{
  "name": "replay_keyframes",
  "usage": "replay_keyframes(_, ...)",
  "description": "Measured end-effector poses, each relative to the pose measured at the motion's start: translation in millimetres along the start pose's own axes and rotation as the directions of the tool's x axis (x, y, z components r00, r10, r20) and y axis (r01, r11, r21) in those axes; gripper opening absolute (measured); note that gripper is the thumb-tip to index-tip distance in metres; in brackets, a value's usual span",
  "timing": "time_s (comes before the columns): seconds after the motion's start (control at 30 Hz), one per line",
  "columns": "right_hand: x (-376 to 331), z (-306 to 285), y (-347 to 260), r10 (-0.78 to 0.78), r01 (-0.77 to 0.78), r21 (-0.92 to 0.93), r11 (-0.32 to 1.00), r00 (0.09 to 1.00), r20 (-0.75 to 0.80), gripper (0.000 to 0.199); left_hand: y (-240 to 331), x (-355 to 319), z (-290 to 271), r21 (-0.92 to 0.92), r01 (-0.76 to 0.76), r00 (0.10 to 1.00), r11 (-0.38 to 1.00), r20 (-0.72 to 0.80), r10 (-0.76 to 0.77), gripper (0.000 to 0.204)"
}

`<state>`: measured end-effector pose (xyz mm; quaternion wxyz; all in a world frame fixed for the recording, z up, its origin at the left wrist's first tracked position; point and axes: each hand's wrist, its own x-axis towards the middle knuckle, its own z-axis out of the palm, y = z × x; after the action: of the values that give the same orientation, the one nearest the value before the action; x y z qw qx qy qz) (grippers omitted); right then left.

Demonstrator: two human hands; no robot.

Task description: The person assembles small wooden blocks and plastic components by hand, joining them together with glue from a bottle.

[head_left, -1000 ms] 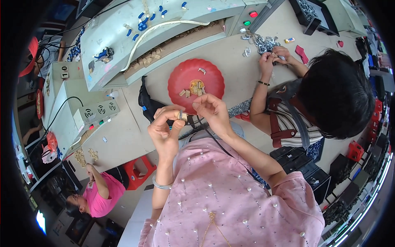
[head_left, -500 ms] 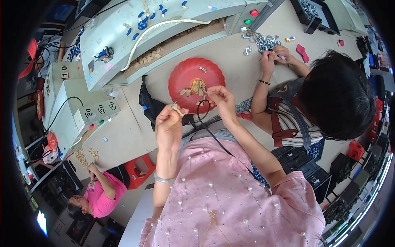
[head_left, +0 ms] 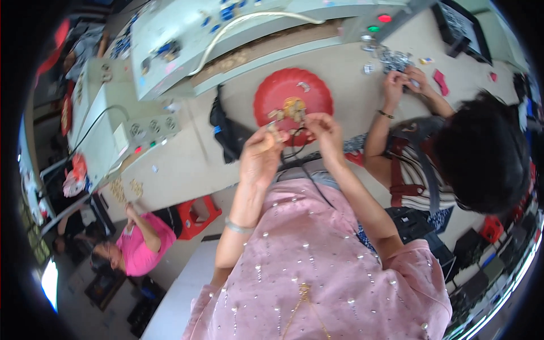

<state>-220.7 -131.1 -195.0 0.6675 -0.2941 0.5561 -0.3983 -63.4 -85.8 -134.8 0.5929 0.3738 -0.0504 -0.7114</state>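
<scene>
A red scalloped plate (head_left: pixel 272 88) lies on the bench in front of me. On it are several small tan pieces (head_left: pixel 276 115) around a yellow printed centre, with a curved silvery piece (head_left: pixel 304 86) farther back. My left hand (head_left: pixel 259 156), over the plate's near left edge, is closed on a small tan piece with a metal tip (head_left: pixel 272 131); blur hides its detail. My right hand (head_left: pixel 327 135) pinches at the plate's near right side, and what its fingertips hold is too small to make out. Between both hands a black cord (head_left: pixel 306 173) loops and trails over my shirt.
A black cloth bag (head_left: pixel 226 133) lies left of the plate. Behind stands a pale machine (head_left: pixel 272 48) with tan pieces in its slot. At right a co-worker's hands (head_left: pixel 405 82) handle metal parts (head_left: pixel 394 58); another person in pink (head_left: pixel 147 243) sits at left.
The view has shifted, so the bench scene sits farther right and higher. My left hand has come closer to my right hand and the plate. Both hands stay closed.
</scene>
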Motion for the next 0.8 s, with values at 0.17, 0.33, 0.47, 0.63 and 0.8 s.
replay_keyframes(0.17, 0.7, -7.5, -1.0, -0.007, 0.007, 0.006, 1.0, 1.0, 0.015, 0.012, -1.0, 2.0, 13.4, -0.017, 0.014, 1.0, 1.0, 0.02, -0.014, 0.015)
replay_keyframes(0.33, 1.0, -0.6, 0.1, 0.025, -0.025, -0.003, 1.0, 0.999, 0.036, 0.012, 3.2, -1.2, 15.7, -0.052, 0.031, 1.0, 0.998, 0.003, -0.03, 0.014)
replay_keyframes(0.47, 3.6, -0.9, 3.7, 0.028, -0.028, -0.009, 1.0, 0.999, 0.046, 0.012, -6.1, 21.0, 7.9, 0.188, -0.095, 0.988, 0.977, -0.101, 0.115, 0.014)
replay_keyframes(0.63, 22.9, -20.9, 35.2, 0.084, -0.084, 0.007, 0.996, 0.996, 0.017, 0.011, -39.5, 87.5, -31.8, 0.614, -0.042, 0.933, 0.788, -0.258, 0.251, 0.018)
replay_keyframes(0.8, 44.3, -66.7, 72.8, 0.16, -0.169, -0.07, 0.983, 0.979, -0.129, 0.014, -50.5, 113.8, -9.1, 0.605, 0.051, 0.958, 0.794, -0.255, 0.133, 0.018)
